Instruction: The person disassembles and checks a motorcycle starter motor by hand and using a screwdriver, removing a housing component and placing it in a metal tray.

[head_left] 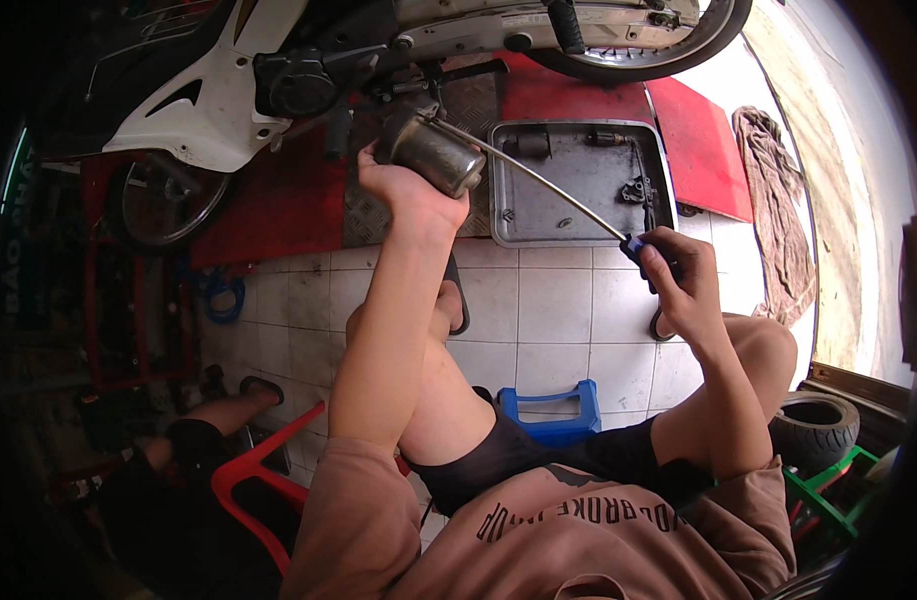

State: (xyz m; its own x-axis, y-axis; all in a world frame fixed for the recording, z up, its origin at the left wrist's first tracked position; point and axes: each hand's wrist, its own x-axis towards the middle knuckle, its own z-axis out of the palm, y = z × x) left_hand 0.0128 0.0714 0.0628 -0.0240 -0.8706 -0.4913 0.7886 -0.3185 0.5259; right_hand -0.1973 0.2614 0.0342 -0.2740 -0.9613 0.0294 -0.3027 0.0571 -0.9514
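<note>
A dull metal cylinder [433, 155] with a small nub at one end rests in my left hand [410, 192]. The fingers wrap around its far side and are partly hidden behind it. My right hand [690, 275] grips a long screwdriver [553, 193] by its blue and black handle. The thin shaft slants up to the left, and its tip meets the cylinder's upper edge near a small bracket. Just beyond the shaft lies a grey metal tray [536, 218] holding several dark parts, among them a small cylindrical piece [608, 138].
A motorcycle with white panels [193, 115] stands across the far side on a red platform [288, 205]. A blue plastic stool [553, 432] is below me. Right: a brown rag [773, 220] and tyre [818, 425]. Left: a red chair [248, 490] and another person's leg [213, 425].
</note>
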